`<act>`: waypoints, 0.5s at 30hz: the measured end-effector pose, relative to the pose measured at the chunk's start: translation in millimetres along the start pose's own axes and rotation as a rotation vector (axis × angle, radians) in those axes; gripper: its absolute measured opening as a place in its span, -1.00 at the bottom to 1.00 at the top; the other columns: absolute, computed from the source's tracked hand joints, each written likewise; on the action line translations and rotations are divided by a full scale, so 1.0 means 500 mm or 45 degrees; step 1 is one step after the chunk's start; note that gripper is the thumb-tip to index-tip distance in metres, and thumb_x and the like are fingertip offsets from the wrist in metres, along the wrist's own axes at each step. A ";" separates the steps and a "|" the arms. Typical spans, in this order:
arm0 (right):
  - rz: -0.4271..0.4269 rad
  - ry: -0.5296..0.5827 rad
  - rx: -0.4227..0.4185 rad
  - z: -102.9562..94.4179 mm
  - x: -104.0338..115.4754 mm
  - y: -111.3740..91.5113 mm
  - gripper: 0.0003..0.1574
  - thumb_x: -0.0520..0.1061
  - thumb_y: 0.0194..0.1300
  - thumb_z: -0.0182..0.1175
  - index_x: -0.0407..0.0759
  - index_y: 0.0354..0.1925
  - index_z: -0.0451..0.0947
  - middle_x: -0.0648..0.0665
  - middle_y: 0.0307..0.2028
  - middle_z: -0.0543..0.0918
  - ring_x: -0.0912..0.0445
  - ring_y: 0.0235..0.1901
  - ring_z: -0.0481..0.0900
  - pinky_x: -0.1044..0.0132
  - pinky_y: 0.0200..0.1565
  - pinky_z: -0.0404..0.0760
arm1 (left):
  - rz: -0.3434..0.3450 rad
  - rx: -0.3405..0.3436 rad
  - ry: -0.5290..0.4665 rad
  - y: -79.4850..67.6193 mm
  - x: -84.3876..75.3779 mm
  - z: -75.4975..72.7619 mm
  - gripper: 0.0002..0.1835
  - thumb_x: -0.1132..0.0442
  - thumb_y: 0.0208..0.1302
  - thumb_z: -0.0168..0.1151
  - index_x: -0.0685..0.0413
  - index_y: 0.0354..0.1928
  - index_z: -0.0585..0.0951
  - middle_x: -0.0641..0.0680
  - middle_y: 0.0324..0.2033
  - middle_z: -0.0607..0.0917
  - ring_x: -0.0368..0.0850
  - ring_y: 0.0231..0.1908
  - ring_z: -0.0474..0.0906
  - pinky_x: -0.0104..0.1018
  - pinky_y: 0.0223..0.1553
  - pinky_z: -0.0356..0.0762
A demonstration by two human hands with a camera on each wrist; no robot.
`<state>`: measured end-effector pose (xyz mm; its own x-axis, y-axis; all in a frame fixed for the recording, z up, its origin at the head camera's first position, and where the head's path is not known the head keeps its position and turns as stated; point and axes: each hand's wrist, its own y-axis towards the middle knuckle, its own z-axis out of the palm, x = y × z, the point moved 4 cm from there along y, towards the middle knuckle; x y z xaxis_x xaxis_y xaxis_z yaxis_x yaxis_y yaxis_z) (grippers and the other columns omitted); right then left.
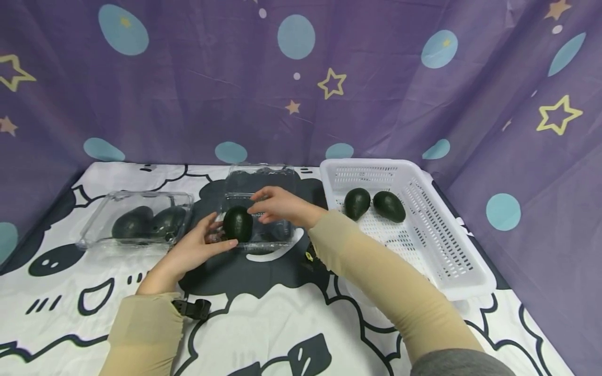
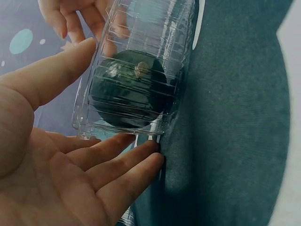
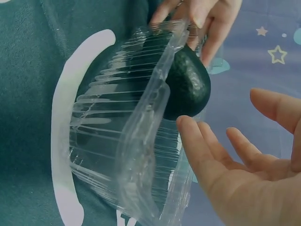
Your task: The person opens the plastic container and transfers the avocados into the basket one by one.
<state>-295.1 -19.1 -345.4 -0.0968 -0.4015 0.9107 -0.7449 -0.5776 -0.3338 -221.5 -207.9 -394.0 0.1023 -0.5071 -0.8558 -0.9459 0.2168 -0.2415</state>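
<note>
An avocado [image 1: 238, 224] lies in the left half of a clear plastic clamshell box [image 1: 270, 244], whose lid [image 1: 261, 180] stands raised at the back. My left hand [image 1: 195, 248] is at the box's left end, thumb toward the front and fingers behind; in the left wrist view the fingers [image 2: 122, 165] are extended along the plastic wall. Over the right half of the box hovers my right hand [image 1: 284, 205], its fingers loosely spread and holding nothing. The right wrist view shows an index fingertip [image 3: 183, 123] right at the avocado's [image 3: 190, 87] lower end.
To the left sits a closed clear clamshell [image 1: 136, 197] with two avocados [image 1: 133, 222] inside. A white perforated basket [image 1: 451, 256] on the right holds two more avocados [image 1: 389, 206]. A purple curtain [image 1: 197, 83] hangs behind the patterned tablecloth [image 1: 263, 318].
</note>
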 end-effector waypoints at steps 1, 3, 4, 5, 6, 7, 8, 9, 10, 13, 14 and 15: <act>0.003 -0.018 0.003 0.001 0.000 0.001 -0.29 -0.11 0.40 0.21 -0.24 0.41 0.27 -0.26 0.31 0.40 -0.25 0.18 0.52 -0.03 0.26 0.51 | -0.004 0.001 0.004 0.000 0.000 0.001 0.16 -0.06 0.35 0.26 0.21 0.55 -0.38 0.43 0.51 0.00 0.40 0.44 0.10 0.32 0.32 0.27; 0.005 -0.058 0.014 0.005 -0.001 0.004 -0.28 -0.09 0.39 0.21 -0.22 0.42 0.26 -0.26 0.32 0.39 -0.23 0.18 0.52 -0.02 0.25 0.52 | -0.008 0.001 0.008 0.001 -0.001 0.003 0.16 -0.07 0.34 0.27 0.20 0.55 -0.37 0.42 0.51 0.01 0.39 0.44 0.12 0.32 0.30 0.29; 0.007 -0.082 0.016 0.006 -0.002 0.006 -0.27 -0.09 0.38 0.22 -0.21 0.42 0.26 -0.26 0.32 0.39 -0.21 0.18 0.53 -0.01 0.24 0.53 | -0.010 0.001 0.010 0.002 -0.002 0.004 0.16 -0.07 0.34 0.27 0.20 0.55 -0.37 0.41 0.51 0.01 0.39 0.44 0.12 0.32 0.30 0.29; 0.008 -0.099 0.020 0.008 -0.003 0.008 -0.26 -0.08 0.38 0.23 -0.19 0.43 0.26 -0.25 0.32 0.39 -0.20 0.17 0.53 -0.01 0.23 0.53 | -0.014 0.003 0.013 0.002 -0.002 0.005 0.16 -0.07 0.34 0.27 0.19 0.56 -0.37 0.41 0.51 0.01 0.39 0.43 0.12 0.32 0.29 0.30; 0.008 -0.115 0.023 0.010 -0.004 0.011 -0.25 -0.08 0.37 0.24 -0.18 0.43 0.26 -0.25 0.32 0.40 -0.18 0.16 0.54 0.00 0.23 0.54 | -0.015 0.003 0.016 0.003 -0.003 0.005 0.16 -0.08 0.34 0.27 0.18 0.56 -0.36 0.41 0.51 0.01 0.39 0.43 0.12 0.32 0.29 0.31; 0.009 -0.128 0.023 0.011 -0.005 0.014 -0.24 -0.08 0.37 0.24 -0.16 0.44 0.26 -0.25 0.32 0.40 -0.17 0.16 0.55 0.01 0.22 0.55 | -0.017 0.003 0.019 0.003 -0.003 0.006 0.16 -0.08 0.33 0.27 0.18 0.56 -0.36 0.40 0.51 0.01 0.39 0.43 0.12 0.32 0.28 0.31; 0.011 -0.136 0.022 0.013 -0.007 0.017 -0.23 -0.07 0.36 0.25 -0.15 0.44 0.26 -0.24 0.32 0.41 -0.16 0.15 0.56 0.01 0.22 0.56 | -0.019 0.003 0.021 0.004 -0.004 0.007 0.16 -0.08 0.33 0.28 0.18 0.56 -0.36 0.40 0.51 0.01 0.39 0.43 0.12 0.33 0.28 0.31; 0.014 -0.144 0.021 0.014 -0.008 0.020 -0.23 -0.07 0.35 0.26 -0.13 0.45 0.26 -0.24 0.31 0.42 -0.14 0.14 0.57 0.02 0.21 0.56 | -0.021 0.001 0.024 0.005 -0.004 0.007 0.17 -0.09 0.33 0.28 0.18 0.56 -0.36 0.40 0.51 0.01 0.39 0.43 0.12 0.33 0.28 0.31; 0.018 -0.150 0.018 0.016 -0.009 0.023 -0.22 -0.07 0.35 0.27 -0.12 0.45 0.26 -0.24 0.31 0.42 -0.13 0.13 0.57 0.03 0.20 0.57 | -0.024 0.001 0.029 0.005 -0.004 0.007 0.17 -0.09 0.33 0.28 0.18 0.56 -0.36 0.40 0.52 0.01 0.40 0.43 0.12 0.34 0.28 0.31; 0.030 -0.162 0.017 0.021 -0.011 0.030 -0.21 -0.06 0.34 0.28 -0.09 0.46 0.25 -0.23 0.33 0.41 -0.10 0.14 0.58 0.05 0.20 0.58 | -0.032 -0.001 0.040 0.005 -0.004 0.007 0.18 -0.11 0.32 0.28 0.19 0.56 -0.36 0.40 0.52 0.00 0.40 0.43 0.11 0.35 0.27 0.30; 0.032 -0.158 0.019 0.023 -0.012 0.032 -0.20 -0.07 0.34 0.28 -0.09 0.46 0.25 -0.23 0.34 0.40 -0.10 0.14 0.57 0.05 0.20 0.58 | -0.035 -0.001 0.044 0.005 -0.004 0.007 0.18 -0.11 0.32 0.28 0.18 0.56 -0.36 0.40 0.52 0.00 0.41 0.43 0.11 0.35 0.27 0.30; 0.031 -0.157 0.019 0.025 -0.013 0.034 -0.20 -0.07 0.34 0.28 -0.09 0.46 0.25 -0.23 0.34 0.40 -0.10 0.15 0.57 0.05 0.19 0.58 | -0.035 -0.001 0.046 0.006 -0.004 0.007 0.18 -0.11 0.32 0.28 0.19 0.56 -0.36 0.40 0.52 0.00 0.41 0.43 0.11 0.36 0.27 0.30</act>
<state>-298.9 -35.0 -359.8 -0.0323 -0.4991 0.8659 -0.7332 -0.5770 -0.3599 -223.3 -203.3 -394.4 0.1171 -0.5430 -0.8316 -0.9430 0.2019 -0.2646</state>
